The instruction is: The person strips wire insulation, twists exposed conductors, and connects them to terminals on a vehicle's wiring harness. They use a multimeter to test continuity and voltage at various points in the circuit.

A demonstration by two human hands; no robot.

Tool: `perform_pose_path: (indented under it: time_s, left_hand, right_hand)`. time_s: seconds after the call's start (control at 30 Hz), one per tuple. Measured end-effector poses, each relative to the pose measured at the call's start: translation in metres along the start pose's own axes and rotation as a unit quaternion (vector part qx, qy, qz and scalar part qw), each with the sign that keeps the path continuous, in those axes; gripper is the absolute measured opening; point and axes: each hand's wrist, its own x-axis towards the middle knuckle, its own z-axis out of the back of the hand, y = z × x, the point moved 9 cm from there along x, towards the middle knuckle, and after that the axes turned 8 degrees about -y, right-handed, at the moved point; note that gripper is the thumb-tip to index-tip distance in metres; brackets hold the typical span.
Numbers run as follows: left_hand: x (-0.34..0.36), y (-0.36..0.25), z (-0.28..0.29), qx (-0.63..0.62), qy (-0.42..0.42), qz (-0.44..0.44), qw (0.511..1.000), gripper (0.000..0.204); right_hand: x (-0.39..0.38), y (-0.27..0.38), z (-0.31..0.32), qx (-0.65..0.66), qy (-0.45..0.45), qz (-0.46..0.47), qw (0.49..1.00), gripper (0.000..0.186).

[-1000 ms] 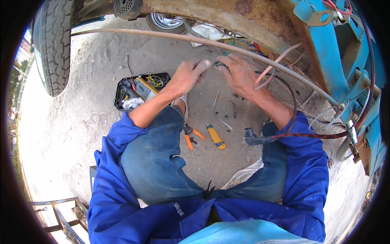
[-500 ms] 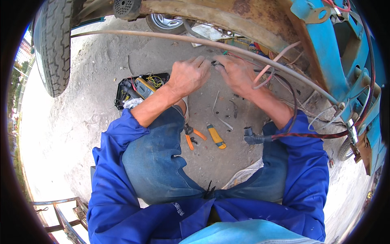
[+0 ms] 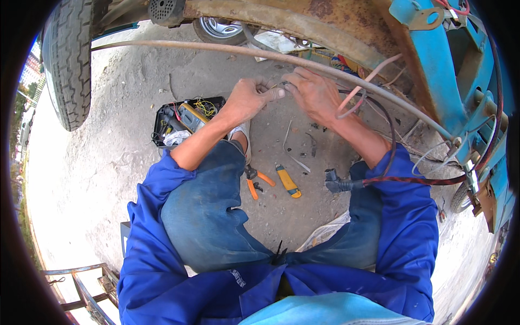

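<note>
Both hands have drawn closer together since the earlier frame and now meet fingertip to fingertip beneath the long grey pipe (image 3: 227, 51) that arcs across the upper view. Left hand (image 3: 248, 98) is closed in a pinch, thumb and forefinger clamped on the end of a thin wire (image 3: 276, 86); right hand (image 3: 314, 95) is likewise curled, fingers closed on the same wire end from the other side, with a pink cable (image 3: 360, 92) looping over its back and a black cable (image 3: 387, 130) running down past its wrist. Whether the conductor is bare or insulated at the pinch cannot be told; it is too small. Judged from this, the step in hand is joining or twisting wire ends at the underside of the rusty vehicle frame (image 3: 303, 21). Any following move would call for a steady pinch on both sides and a tool from the ground. Below the hands, between the knees, lie orange-handled pliers (image 3: 257, 181) and a yellow utility knife (image 3: 287, 181), just beside each other on the concrete ground (image 3: 108, 162). Left of the left forearm sits an open black tool case (image 3: 181, 122). A black plug (image 3: 336, 184) with a red braided lead rests near the right knee. A tyre (image 3: 67, 59) stands well away to the far left.
</note>
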Motion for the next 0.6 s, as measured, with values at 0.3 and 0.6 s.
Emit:
perform_pose_path:
  time_s: [0.3,0.6]
  left_hand:
    - [-0.035,-0.074,-0.001,0.398,-0.159,-0.437,0.79,0.017]
    - [-0.007,-0.046,-0.012,0.354,-0.122,-0.323,0.869,0.01]
  right_hand:
    - [0.005,-0.008,-0.002,0.048,0.044,-0.073,0.995,0.022]
    - [0.003,-0.008,0.0,0.055,0.026,-0.069,0.996,0.02]
